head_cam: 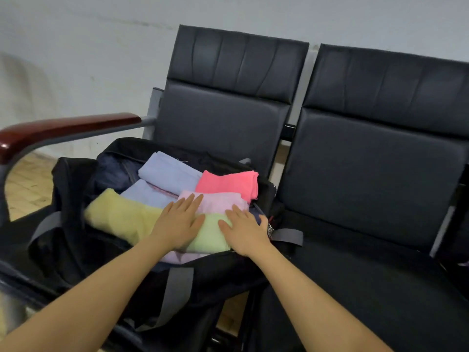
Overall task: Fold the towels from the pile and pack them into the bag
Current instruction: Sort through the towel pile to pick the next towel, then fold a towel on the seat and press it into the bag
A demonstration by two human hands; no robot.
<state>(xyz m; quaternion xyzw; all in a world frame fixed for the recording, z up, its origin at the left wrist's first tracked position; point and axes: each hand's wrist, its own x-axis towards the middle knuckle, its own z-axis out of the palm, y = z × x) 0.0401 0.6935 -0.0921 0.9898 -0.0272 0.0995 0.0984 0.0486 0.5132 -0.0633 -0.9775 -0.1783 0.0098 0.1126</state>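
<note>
An open black bag with grey straps sits on the left seat, filled with several folded towels. A light green towel lies on top at the near side. My left hand presses flat on its left part, fingers straight. My right hand lies flat on its right part, by the bag's rim. Around them lie a yellow towel, a pale pink towel, a bright pink towel and two lavender-blue towels. A lilac towel edge shows beneath the green one.
The bag rests on a row of black padded chairs. A red-brown wooden armrest on a grey metal frame stands to the left. The right seat holds nothing near the bag. A pale wall is behind; wooden floor shows at left.
</note>
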